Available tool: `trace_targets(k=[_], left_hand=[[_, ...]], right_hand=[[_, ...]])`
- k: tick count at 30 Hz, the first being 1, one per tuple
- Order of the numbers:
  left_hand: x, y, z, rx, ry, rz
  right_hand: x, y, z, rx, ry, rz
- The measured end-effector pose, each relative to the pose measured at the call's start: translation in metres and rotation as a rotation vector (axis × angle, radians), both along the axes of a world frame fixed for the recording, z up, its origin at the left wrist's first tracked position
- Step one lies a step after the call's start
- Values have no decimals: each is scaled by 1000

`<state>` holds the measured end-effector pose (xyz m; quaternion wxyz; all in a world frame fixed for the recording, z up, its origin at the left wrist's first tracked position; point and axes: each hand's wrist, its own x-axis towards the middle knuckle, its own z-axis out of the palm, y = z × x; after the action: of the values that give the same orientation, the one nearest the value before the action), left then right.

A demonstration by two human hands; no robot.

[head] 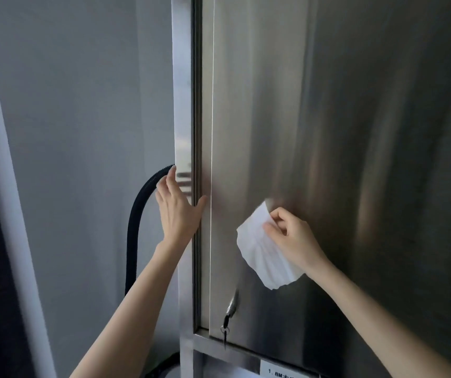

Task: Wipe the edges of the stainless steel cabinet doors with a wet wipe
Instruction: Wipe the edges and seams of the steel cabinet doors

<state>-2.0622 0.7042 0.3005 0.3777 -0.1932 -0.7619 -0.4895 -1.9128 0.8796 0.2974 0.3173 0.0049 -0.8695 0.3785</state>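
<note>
Stainless steel cabinet door upright in steel frame. Key hangs from lock at door's lower left corner. White printed label on panel below.

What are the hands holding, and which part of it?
The right hand pinches the wipe near its upper edge. The left hand holds nothing; it rests open on the cabinet frame.

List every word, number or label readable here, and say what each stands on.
"1. BM": on the white rectangular label beneath the stainless steel cabinet door; the characters after it are blurred and cut off at the picture's bottom edge.
No other text: none is visible on the door or the white wet wipe.
</note>
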Motion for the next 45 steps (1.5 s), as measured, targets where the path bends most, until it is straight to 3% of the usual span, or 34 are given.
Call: trace_targets(k=[3, 11, 13, 16, 20, 26, 29, 33, 35, 41, 45], left_hand=[[-16, 1, 24, 3, -13, -168], [-45, -11, 51, -26, 44, -297], [-48, -12, 48, -59, 61, -305], [-49, -13, 48, -77, 52, -297], [-50, -13, 48, -99, 55, -274], [-56, -12, 46, -119, 111, -251], [-54, -13, 47, -130, 224, -226], [-63, -10, 45, -237, 665, 3], [-68, -10, 45, -334, 790, 38], [-83, -17, 43, -497, 842, 65], [-85, -16, 43, -458, 852, 33]], right_hand=[[-15, -20, 39, -55, 108, -46], [-58, -70, 148, -255, 391, -205], [-66, -87, 171, -152, 530, -305], [-83, -112, 194, 242, 649, -420], [-128, -125, 185, 813, 349, -563], [-150, -89, 155, 1260, 388, -793], [-147, -83, 157, 1333, 439, -846], [-150, -75, 157, 1226, 686, -757], [-149, -72, 153, 1263, 740, -717], [-125, -68, 161, 1428, 432, -742], [-131, -71, 236, 1434, 403, -882]])
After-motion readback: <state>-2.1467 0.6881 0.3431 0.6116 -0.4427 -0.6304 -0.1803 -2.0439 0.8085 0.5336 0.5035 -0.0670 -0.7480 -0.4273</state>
